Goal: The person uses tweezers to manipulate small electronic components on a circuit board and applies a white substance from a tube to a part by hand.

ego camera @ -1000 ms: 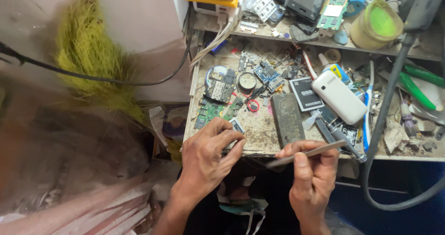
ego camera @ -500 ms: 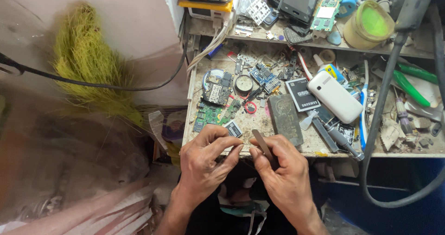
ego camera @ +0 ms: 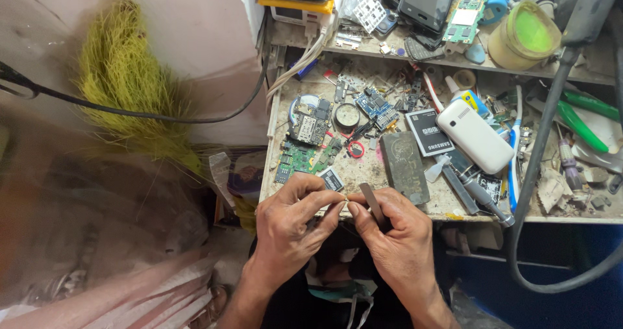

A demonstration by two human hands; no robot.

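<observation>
With the tiny part [ego camera: 344, 202] pinched between left hand [ego camera: 292, 228] fingertips at the bench [ego camera: 363, 173] edge and the right hand [ego camera: 389, 235] closed on tweezers [ego camera: 371, 201], the work likely goes best with both wrists braced and tips touching lightly.

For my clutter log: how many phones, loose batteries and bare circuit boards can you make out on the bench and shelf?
Phones: 2, a white keypad phone and a black touchscreen phone
Loose batteries: 1, a black battery
Bare circuit boards: 4, green, blue, grey, and green on the shelf
Total: 7
</observation>
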